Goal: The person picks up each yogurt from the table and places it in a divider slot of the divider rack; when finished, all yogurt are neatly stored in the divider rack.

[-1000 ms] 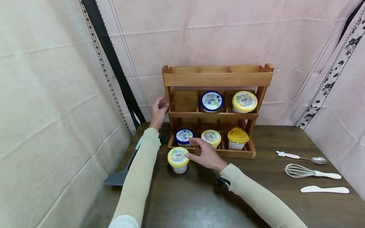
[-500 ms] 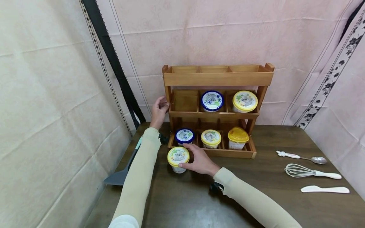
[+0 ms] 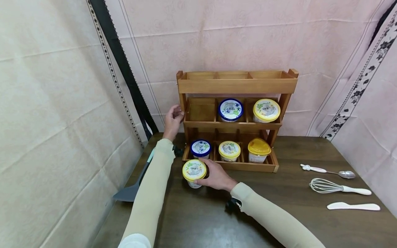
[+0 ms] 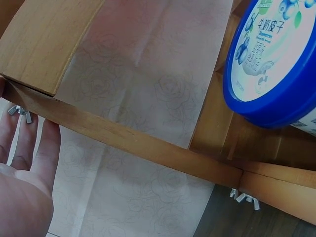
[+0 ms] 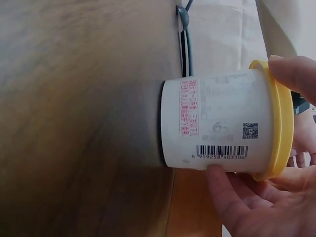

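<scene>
My right hand [image 3: 218, 176] grips a yellow-lidded paper tub [image 3: 194, 169] standing upright before the shelf's left end. In the right wrist view, the thumb [image 5: 296, 74] presses the lid's rim and fingers [image 5: 227, 192] lie against the opposite side of the white tub wall. The base is at the tabletop. My left hand [image 3: 172, 122] touches the left side post of the wooden shelf rack [image 3: 237, 86]; its fingers [image 4: 45, 153] reach up to the post in the left wrist view. A blue-lidded tub [image 3: 200, 148] sits in the lower left compartment, just behind the gripped one.
Other tubs, blue-lidded [image 3: 231, 109] and yellow-lidded [image 3: 266, 110], fill compartments on the middle and lower tiers. To the right lie a spoon [image 3: 328, 171], a whisk [image 3: 338, 187] and a white knife [image 3: 353, 206]. A grey spatula [image 3: 128, 193] lies beside my left arm.
My right hand has moved slightly left and down, closing its thumb and fingers onto the yellow-lidded tub. The left hand stays at the rack's side post.
</scene>
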Demonstrator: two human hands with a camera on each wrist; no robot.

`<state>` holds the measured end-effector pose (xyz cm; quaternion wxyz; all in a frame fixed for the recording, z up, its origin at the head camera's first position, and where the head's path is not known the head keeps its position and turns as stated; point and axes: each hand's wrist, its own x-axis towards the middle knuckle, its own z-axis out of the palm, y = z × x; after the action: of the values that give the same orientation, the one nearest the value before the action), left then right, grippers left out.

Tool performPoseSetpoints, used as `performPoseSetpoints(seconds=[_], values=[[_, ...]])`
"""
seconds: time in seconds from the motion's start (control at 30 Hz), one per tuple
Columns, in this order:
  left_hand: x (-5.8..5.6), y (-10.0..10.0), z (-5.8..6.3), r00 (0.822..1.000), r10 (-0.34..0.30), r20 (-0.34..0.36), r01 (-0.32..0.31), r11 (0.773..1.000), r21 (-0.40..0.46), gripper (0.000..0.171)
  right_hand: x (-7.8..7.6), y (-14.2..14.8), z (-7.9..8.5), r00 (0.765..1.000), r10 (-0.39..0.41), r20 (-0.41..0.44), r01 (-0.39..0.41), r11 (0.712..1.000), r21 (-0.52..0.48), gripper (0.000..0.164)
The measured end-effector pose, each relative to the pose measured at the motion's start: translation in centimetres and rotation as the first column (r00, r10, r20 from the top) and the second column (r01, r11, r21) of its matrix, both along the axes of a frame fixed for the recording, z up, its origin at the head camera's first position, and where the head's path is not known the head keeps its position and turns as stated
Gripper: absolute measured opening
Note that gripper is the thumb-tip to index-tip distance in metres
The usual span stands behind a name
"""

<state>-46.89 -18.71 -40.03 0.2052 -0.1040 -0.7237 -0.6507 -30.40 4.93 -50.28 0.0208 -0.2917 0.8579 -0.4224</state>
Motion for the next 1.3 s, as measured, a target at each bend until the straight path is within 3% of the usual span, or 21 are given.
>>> performPoseSetpoints(seconds=[0.27, 0.7, 0.9, 1.3], values=[[0.0, 0.0, 0.0, 1.0, -0.002, 0.002, 0.002, 1.0, -0.005, 0.038, 0.3, 0.6, 1.2, 0.999, -0.03, -0.013, 0.03, 1.0, -0.006, 0.098], [-0.1, 0.0, 0.0, 0.999, -0.007, -0.031, 0.007, 1.0, -0.001, 0.037, 0.0, 1.0, 4.8, 0.999, -0.042, -0.024, 0.041, 0.999, -0.029, 0.098], [0.0, -0.1, 0.0, 1.0, -0.01, -0.012, 0.01, 1.0, -0.003, 0.039, -0.1, 1.1, 6.4, 1.0, -0.024, 0.01, 0.025, 0.995, -0.098, 0.096], [-0.2, 0.0, 0.1, 1.0, 0.001, -0.006, -0.001, 1.0, -0.016, 0.039, -1.0, 1.5, 10.3, 0.999, -0.029, -0.016, 0.025, 0.975, -0.22, 0.101]])
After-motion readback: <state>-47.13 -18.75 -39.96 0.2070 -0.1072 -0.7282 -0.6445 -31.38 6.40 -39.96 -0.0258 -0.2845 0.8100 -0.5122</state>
